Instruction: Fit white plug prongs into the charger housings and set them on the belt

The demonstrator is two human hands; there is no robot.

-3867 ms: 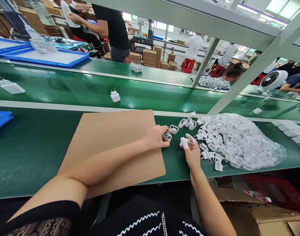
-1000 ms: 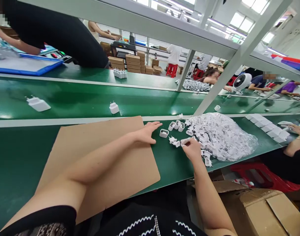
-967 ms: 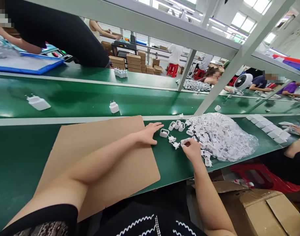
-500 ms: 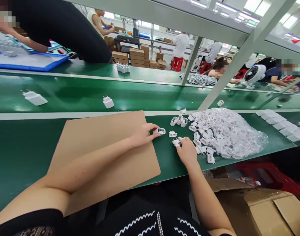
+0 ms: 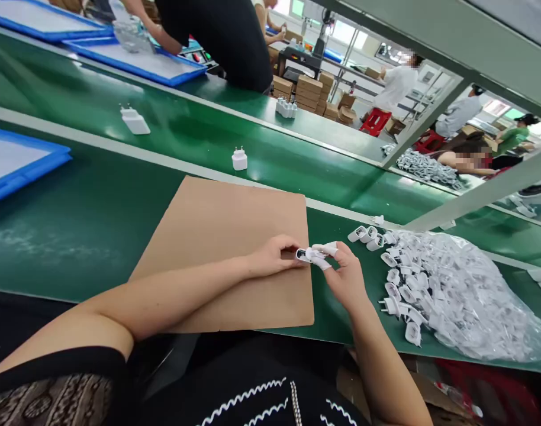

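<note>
The long green bench (image 5: 97, 201) ran across the whole view, w/ a shiny green belt (image 5: 186, 136) behind it. A flat brown card sheet (image 5: 235, 236) lay on the bench right in front of the person, prob. as a soft pad to work on. To the right sat a big clear bag of small white plug parts (image 5: 457, 290), spilled open so a hand could grab one fast. Blue trays (image 5: 26, 168) sat at the left edge & far back. A few white shells (image 5: 368, 235) stood in a row near the bag, close enough to reach. Two done chargers (image 5: 239, 158) rested on the belt, well apart.

Both hands met over the right edge of the card. The left hand (image 5: 274, 258) pinched a little white shell (image 5: 303, 255) between thumb & fingers, open end facing right. The right hand (image 5: 347, 278) pinched a small plug part (image 5: 322, 253) w/ thumb & first finger, touching the shell. It looked like the two bits were held end to end so they could fit together. A white finger cover sat on the first finger, maybe to keep parts clean.
</note>
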